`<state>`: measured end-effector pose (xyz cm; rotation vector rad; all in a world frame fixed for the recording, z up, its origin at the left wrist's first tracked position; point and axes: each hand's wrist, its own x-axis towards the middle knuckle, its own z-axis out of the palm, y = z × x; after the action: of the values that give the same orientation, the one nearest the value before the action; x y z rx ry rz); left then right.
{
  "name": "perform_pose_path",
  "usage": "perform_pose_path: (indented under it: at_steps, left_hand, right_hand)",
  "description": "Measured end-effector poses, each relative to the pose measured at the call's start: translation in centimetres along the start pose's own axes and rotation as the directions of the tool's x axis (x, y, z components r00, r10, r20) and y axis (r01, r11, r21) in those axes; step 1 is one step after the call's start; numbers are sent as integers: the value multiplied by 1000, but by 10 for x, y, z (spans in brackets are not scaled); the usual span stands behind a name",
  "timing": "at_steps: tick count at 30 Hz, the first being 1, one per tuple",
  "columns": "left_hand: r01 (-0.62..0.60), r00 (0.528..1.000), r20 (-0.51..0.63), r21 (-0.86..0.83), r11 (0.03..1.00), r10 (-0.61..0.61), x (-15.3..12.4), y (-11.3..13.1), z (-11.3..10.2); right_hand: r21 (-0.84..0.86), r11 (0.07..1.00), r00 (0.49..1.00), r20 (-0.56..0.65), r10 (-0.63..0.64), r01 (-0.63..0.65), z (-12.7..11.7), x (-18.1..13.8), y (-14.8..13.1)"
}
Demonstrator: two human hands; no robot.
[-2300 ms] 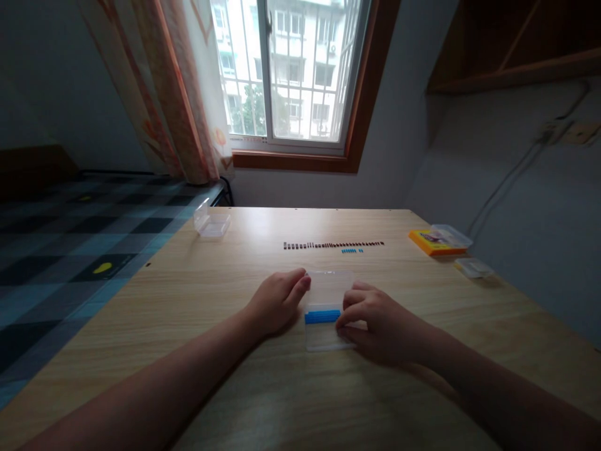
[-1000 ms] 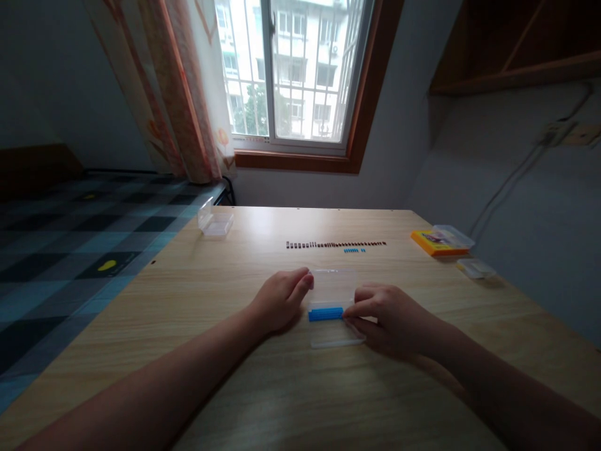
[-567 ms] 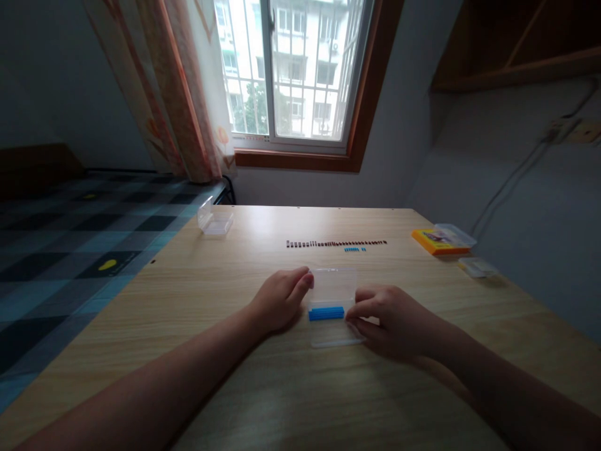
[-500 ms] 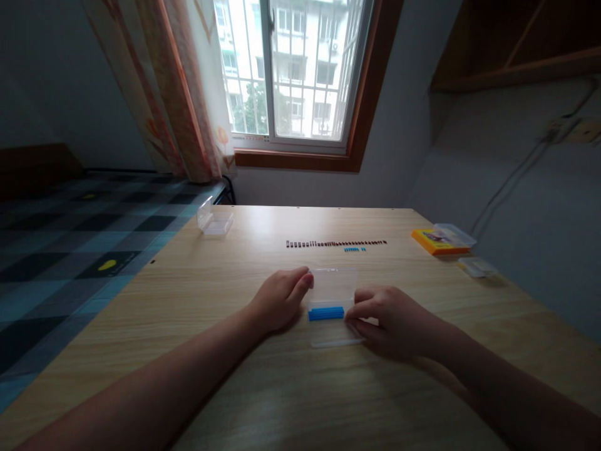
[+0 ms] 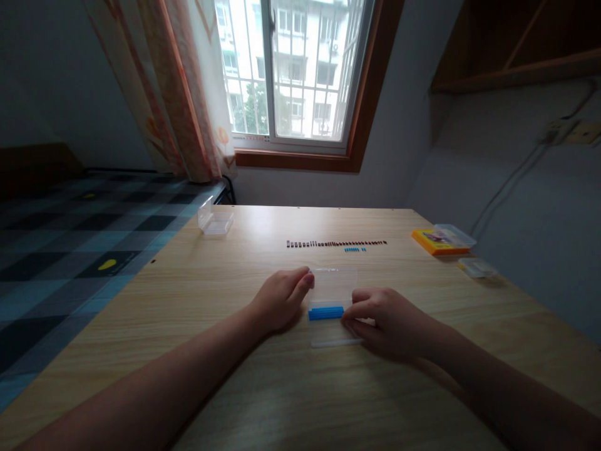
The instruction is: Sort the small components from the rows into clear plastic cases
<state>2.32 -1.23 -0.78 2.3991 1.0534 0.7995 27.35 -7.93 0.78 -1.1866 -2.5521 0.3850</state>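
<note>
A clear plastic box lies open on the wooden table with a row of blue pieces inside it. My left hand rests on the table with curled fingers against the box's left side. My right hand is at the box's right side, thumb and forefinger pinched at the right end of the blue row. Farther back lie a long line of small dark pieces and a few blue pieces.
Another clear open box sits at the table's back left. At the right edge are an orange box with a clear lid and a small clear container. A checked bed is to the left, a window behind.
My right hand has shifted slightly left along the box, its pinched fingers closing in on the end of the blue row. The left hand has stayed put.
</note>
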Motion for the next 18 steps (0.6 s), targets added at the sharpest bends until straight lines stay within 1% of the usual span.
perform_pose_path:
  at_steps: [14,18]
  left_hand:
    - [9,1000,6,10,1000,-9,0,-2,0]
    - [8,1000,7,9,1000,-8,0,-1,0]
  right_hand:
    - [42,999,1000,28,1,-2,-1,1,0]
    - [31,999,1000,27,8,-9,-1,0,-1]
